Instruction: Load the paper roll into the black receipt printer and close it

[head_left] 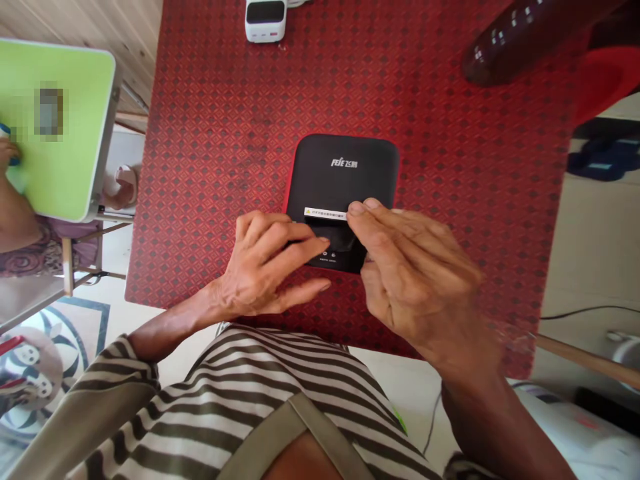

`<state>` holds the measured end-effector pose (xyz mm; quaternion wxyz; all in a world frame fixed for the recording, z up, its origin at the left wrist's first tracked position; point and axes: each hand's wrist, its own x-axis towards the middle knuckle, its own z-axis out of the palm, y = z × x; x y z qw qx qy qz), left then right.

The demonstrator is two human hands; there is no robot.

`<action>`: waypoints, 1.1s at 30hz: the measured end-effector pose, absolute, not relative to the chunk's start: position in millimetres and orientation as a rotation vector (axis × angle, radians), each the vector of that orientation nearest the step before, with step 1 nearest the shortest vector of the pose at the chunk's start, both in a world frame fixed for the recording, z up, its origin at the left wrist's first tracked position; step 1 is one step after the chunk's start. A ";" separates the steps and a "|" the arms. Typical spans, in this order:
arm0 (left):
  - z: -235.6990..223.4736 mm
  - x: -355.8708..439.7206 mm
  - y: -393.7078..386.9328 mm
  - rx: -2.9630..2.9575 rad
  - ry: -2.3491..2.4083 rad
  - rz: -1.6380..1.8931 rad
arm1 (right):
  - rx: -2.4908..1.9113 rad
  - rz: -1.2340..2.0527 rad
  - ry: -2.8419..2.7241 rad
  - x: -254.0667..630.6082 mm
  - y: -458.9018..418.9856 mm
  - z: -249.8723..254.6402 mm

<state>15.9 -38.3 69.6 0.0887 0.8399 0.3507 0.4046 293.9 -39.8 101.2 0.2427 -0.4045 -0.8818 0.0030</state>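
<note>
A black device (345, 180) with rounded corners, red sides and a white FEIE logo lies on the red patterned table. Across its middle runs a white warning strip (320, 213) with a yellow triangle; below that is a glossy dark panel with small icons. My left hand (273, 263) hovers over the device's lower left, fingers spread and holding nothing. At the strip's right end, my right hand (410, 273) has its fingertips pressed together, touching or very near the device. Whatever may be between those fingertips is hidden.
A small white gadget (265, 23) with a dark screen stands at the table's far edge. A dark bottle (500, 50) lies or leans at the far right. To the left is a green table (65, 180), with another person's arm (17, 217) beside it.
</note>
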 end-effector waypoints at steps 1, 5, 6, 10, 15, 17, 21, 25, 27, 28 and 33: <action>69.7 15.0 -35.8 2.379 1.055 1.223 | -1.097 0.006 -2.388 294.4 -39.4 98.5; 53.7 12.6 -13.5 1.840 1.192 1.374 | -1.078 0.001 -2.333 296.2 -37.5 89.3; 45.7 12.4 -6.4 1.751 1.197 1.376 | -1.080 0.002 -2.328 296.5 -37.5 87.8; 16.8 12.5 13.7 1.593 1.166 1.272 | -1.103 0.015 -2.320 296.7 -39.4 83.7; 18.3 9.0 17.6 1.410 1.165 1.160 | -1.140 0.000 -2.311 295.9 -40.0 79.8; 26.2 6.8 19.0 1.376 1.163 1.114 | -1.160 0.001 -2.309 295.3 -39.6 78.8; 37.7 4.4 16.9 1.256 1.148 1.032 | -1.083 0.070 -2.242 294.1 -40.3 78.6; 38.3 2.6 0.1 1.219 1.130 1.030 | -1.093 0.043 -2.039 294.1 -45.1 79.5; 36.4 1.1 -9.2 1.232 1.112 1.027 | -1.163 0.015 -1.936 295.6 -48.6 79.0; 35.3 0.5 -12.8 1.239 1.107 1.030 | -1.212 0.013 -1.904 296.7 -50.4 78.0; 30.6 0.3 -19.0 1.244 1.101 1.063 | -1.355 0.008 -1.794 302.4 -61.3 66.3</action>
